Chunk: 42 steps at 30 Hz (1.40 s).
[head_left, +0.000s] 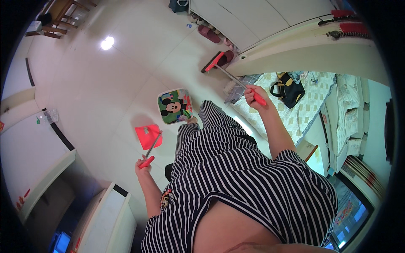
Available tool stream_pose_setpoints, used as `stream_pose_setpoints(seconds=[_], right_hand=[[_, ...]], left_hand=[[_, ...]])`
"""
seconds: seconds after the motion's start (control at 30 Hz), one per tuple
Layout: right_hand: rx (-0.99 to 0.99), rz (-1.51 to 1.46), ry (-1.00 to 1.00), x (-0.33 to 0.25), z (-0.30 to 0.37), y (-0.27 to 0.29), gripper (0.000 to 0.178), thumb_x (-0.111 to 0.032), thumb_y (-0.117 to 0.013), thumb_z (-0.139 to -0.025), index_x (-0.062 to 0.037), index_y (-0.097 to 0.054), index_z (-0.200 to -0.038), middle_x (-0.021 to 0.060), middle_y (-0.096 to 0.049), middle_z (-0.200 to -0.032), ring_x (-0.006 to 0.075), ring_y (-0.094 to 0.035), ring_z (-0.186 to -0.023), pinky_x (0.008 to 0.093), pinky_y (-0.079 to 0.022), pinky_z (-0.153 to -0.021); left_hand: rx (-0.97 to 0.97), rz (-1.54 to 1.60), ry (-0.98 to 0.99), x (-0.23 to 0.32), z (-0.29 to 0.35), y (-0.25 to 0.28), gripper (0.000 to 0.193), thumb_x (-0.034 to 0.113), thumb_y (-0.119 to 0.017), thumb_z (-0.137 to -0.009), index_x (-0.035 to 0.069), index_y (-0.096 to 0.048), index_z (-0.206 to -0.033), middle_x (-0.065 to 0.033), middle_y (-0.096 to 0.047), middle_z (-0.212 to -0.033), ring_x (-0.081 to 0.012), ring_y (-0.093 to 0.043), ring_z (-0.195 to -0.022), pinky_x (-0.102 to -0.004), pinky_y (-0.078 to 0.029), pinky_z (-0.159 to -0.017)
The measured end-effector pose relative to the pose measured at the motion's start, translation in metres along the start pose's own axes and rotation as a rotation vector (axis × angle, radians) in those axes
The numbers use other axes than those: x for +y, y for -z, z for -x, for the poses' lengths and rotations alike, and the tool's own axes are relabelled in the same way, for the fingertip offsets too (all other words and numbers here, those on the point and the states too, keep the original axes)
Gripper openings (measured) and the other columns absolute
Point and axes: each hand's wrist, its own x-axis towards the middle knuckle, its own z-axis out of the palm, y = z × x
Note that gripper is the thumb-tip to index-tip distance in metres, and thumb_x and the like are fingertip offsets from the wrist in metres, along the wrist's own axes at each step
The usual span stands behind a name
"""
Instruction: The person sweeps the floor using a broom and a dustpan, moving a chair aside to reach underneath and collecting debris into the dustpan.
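The room I was watching had a pale, glossy tiled floor (105,84), with a wooden chair (63,17) at the far left and a white cabinet (33,147) running down the left side.

Next along, the left hand (144,164) was closed around the red grip of a dustpan (146,137). The pan sat a little farther out on its thin shaft, over the floor; I couldn't tell whether its edge touched the tiles. I judged it light, stiff plastic, likely to tip or twist if held loosely, so the grip end was the sensible place to hold it, wrist kept level. A small pale patch on it was too unclear to identify.

Right of the pan lay a square cartoon-print mat (175,106), just ahead of the feet.

Farther right, a red broom (213,62) reached out with its dark-edged head beside a dark red slipper (228,57). The right hand (256,99) had its fingers wrapped around the red handle end. It looked light too, but head-heavy on that slim, smooth shaft; holding the thicker handle seemed surest.

Beyond that hand, at the right, a black bag (293,92) rested on a patterned bed (316,97).
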Motion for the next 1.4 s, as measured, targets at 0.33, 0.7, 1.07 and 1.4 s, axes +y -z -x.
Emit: stream_pose_setpoints(seconds=[0.33, 0.7, 1.07, 1.4], right_hand=[[-0.12, 0.128, 0.014, 0.014, 0.004, -0.046, 0.019, -0.022, -0.05, -0.094, -0.0098, -0.043, -0.081, 0.0001, -0.048, -0.065, 0.0082, -0.046, -0.049, 0.0216, -0.036, -0.039], [-0.304, 0.085, -0.081, -0.027, -0.065, -0.106, 0.021, -0.021, -0.049, -0.094, -0.0093, -0.045, -0.078, -0.0012, -0.049, -0.065, 0.0081, -0.048, -0.049, 0.0215, -0.038, -0.04], [-0.184, -0.234, -0.139, 0.039, -0.003, -0.088, 0.021, -0.02, -0.05, -0.094, -0.009, -0.044, -0.077, -0.0033, -0.045, -0.062, 0.0079, -0.044, -0.047, 0.0205, -0.04, -0.042], [0.128, 0.773, 0.086, 0.084, 0.056, -0.065, 0.044, -0.016, -0.052, -0.089, -0.0053, -0.045, -0.131, 0.0044, -0.053, -0.065, 0.0112, -0.053, -0.05, 0.0256, -0.042, -0.039]], left_hand=[[-0.215, 0.077, 0.183, 0.012, 0.034, -0.003, 0.02, 0.001, -0.049, -0.084, 0.007, -0.049, -0.103, -0.0222, -0.058, -0.107, -0.0062, -0.047, -0.043, -0.0145, -0.044, -0.039], [-0.146, -0.092, 0.008, 0.006, 0.046, 0.003, 0.022, -0.002, -0.051, -0.081, 0.01, -0.053, -0.099, -0.0253, -0.058, -0.108, -0.0065, -0.048, -0.044, -0.0137, -0.044, -0.039], [-0.181, 0.081, 0.347, 0.025, 0.043, 0.007, 0.022, -0.001, -0.05, -0.082, 0.008, -0.052, -0.102, -0.0239, -0.058, -0.111, -0.0053, -0.046, -0.042, -0.0143, -0.043, -0.038], [-0.138, -0.073, 0.12, 0.03, 0.05, -0.013, 0.018, -0.001, -0.051, -0.082, 0.003, -0.051, -0.1, -0.0239, -0.059, -0.108, -0.0055, -0.046, -0.042, -0.0139, -0.044, -0.039]])
